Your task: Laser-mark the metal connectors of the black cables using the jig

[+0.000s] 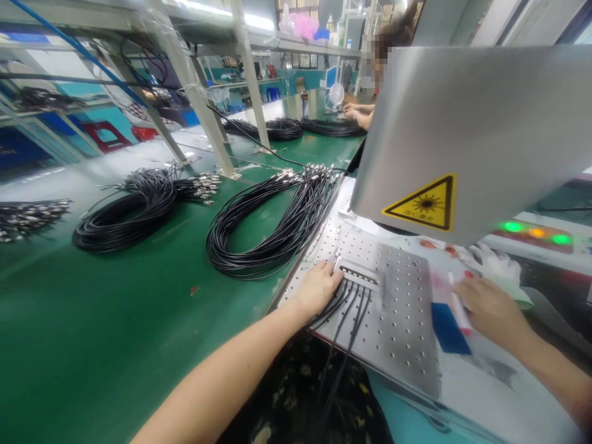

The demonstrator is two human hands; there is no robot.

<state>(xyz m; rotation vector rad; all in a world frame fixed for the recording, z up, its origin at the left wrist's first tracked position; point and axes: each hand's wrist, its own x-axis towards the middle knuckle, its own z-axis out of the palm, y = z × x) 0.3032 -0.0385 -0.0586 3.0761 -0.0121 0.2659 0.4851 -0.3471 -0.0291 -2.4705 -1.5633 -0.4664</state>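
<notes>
My left hand [319, 288] is closed at the left end of a slotted metal fixture [365, 274], its thumb and fingertips against it. A row of small metal connectors sits in the fixture's slot. Several black cables [354, 308] run from them over the plate's front edge and hang down. Off to the right, my right hand [490, 308], blurred, has its fingers closed around a white marker pen [459, 308] with a pink-red end. Beside the pen lies a dark blue rectangular piece [448, 328]. The fixture rests on a perforated metal plate [407, 333].
A grey machine housing [472, 123] with a yellow laser warning sign [423, 202] overhangs the plate. Coiled black cable bundles [259, 246] lie on the green table [139, 333]. A white glove [497, 268] lies behind my right hand. Farther back, a co-worker's hands [358, 114] are at the table.
</notes>
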